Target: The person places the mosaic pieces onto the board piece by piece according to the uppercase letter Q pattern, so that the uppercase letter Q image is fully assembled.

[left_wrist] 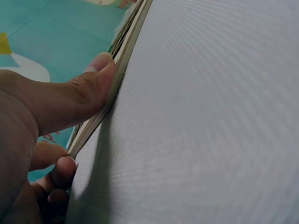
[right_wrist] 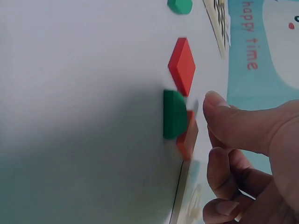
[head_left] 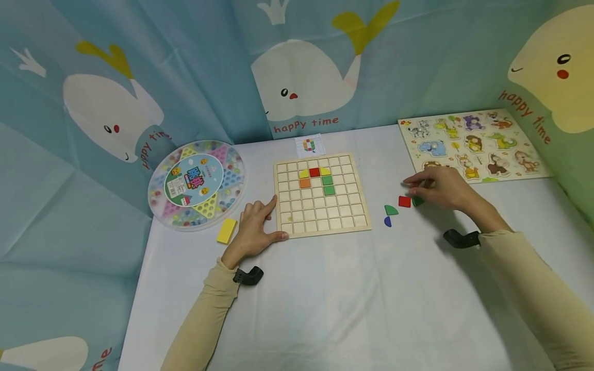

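Note:
My left hand (head_left: 252,229) holds the near left corner of a wooden grid board (head_left: 320,214), thumb on its near edge and index finger at its left side. Red (head_left: 314,172), yellow, orange and green pieces form an arch on the grid. My right hand (head_left: 443,189) hovers right of the board over loose pieces, its thumb and fingertips apart. Below it lie a red square (head_left: 405,201) and a green piece (right_wrist: 174,114), partly covered by the hand in the head view. An orange piece (right_wrist: 188,137) shows blurred behind the green one. I see nothing between the fingers.
A green quarter-circle (head_left: 391,210) and a blue half-circle (head_left: 388,221) lie right of the board. A pattern card (head_left: 309,146) sits behind it. Left are a yellow block (head_left: 226,231) and a round Chinese checkers set (head_left: 197,185); an animal puzzle (head_left: 478,147) lies back right.

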`<state>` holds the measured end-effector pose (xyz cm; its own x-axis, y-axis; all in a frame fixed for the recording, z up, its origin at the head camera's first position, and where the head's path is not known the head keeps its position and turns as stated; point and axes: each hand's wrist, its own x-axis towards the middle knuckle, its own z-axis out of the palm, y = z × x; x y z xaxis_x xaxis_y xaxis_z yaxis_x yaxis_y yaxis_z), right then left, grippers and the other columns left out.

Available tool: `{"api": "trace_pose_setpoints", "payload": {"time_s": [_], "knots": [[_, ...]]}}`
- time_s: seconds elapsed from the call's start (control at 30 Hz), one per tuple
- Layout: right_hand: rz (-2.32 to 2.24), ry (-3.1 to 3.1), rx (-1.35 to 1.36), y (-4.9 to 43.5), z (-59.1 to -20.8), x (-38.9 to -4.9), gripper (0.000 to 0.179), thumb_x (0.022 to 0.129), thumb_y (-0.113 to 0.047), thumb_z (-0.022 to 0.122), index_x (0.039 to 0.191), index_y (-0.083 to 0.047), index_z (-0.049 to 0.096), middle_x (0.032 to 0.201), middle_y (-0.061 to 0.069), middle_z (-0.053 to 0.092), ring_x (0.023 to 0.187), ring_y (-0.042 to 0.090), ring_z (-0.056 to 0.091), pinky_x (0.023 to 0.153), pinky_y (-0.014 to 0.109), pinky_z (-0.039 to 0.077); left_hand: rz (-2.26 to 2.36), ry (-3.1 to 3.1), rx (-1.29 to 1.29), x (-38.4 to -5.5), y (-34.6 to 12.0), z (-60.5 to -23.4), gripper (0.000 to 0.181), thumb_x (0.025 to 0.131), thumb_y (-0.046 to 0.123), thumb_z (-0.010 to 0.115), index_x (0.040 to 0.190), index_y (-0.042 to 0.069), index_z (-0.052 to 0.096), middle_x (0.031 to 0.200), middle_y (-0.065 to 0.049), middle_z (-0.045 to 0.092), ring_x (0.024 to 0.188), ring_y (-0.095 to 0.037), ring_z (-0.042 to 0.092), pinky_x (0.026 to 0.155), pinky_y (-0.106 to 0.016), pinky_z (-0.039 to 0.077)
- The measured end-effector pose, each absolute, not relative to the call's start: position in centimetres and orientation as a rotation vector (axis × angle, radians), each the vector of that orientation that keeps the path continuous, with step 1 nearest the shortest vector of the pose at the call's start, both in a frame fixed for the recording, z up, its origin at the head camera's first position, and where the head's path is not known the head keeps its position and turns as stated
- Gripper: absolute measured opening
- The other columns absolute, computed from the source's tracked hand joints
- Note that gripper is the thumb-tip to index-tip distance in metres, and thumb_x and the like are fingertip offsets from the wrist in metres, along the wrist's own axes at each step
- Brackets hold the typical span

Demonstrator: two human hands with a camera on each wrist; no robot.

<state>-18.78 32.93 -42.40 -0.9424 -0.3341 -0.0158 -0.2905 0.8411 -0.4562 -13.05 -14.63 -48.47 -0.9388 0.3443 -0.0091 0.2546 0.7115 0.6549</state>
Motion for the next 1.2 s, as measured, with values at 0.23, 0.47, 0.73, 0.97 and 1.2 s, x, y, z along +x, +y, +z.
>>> {"api": "trace_pose_setpoints", "payload": {"time_s": [0.23,0.47,0.73,0.97,1.2], "knots": [[-0.656,2.925,-0.429,33.8,-42.4,-18.5,0.021,0.094,-0.015,0.082,0.113,-0.005,0.082,0.101,0.010,0.079,0.086,0.021,0.063,0.070,0.028,0.046,1.037,2.781,0.493,-13.1,-14.7,-48.4,0.103,0.083,0.035,0.092,0.166,0.008,0.036,0.097,-0.006,0.047,0.092,-0.021,0.029,0.083,-0.038,0.022],[-0.677,2.918,-0.408,34.1,-42.9,-18.5,0.020,0.093,-0.007,0.080,0.113,-0.004,0.080,0.100,0.011,0.076,0.088,0.026,0.066,0.073,0.030,0.048,1.026,2.776,0.486,-13.2,-14.6,-48.3,0.104,0.083,0.035,0.092,0.166,0.009,0.035,0.098,-0.006,0.046,0.094,-0.023,0.030,0.084,-0.038,0.022],[-0.680,2.916,-0.434,34.2,-43.3,-18.7,0.019,0.092,-0.004,0.079,0.112,-0.004,0.079,0.103,0.014,0.074,0.090,0.029,0.066,0.073,0.033,0.049,1.020,2.772,0.464,-13.1,-14.7,-48.3,0.105,0.083,0.034,0.093,0.166,0.011,0.034,0.098,-0.005,0.046,0.093,-0.023,0.030,0.084,-0.038,0.022],[-0.660,2.925,-0.464,34.3,-43.5,-18.7,0.022,0.092,-0.003,0.080,0.114,-0.003,0.078,0.102,0.015,0.074,0.089,0.028,0.065,0.074,0.038,0.049,1.023,2.765,0.464,-13.1,-14.7,-48.4,0.105,0.083,0.034,0.093,0.167,0.011,0.033,0.098,-0.005,0.046,0.094,-0.023,0.030,0.085,-0.038,0.022],[-0.681,2.903,-0.441,34.3,-43.4,-18.8,0.023,0.089,0.003,0.079,0.111,-0.001,0.077,0.105,0.018,0.072,0.091,0.031,0.063,0.075,0.037,0.048,1.025,2.766,0.467,-13.1,-14.7,-48.3,0.106,0.082,0.035,0.093,0.166,0.010,0.034,0.098,-0.005,0.045,0.094,-0.023,0.030,0.085,-0.038,0.022]]}}
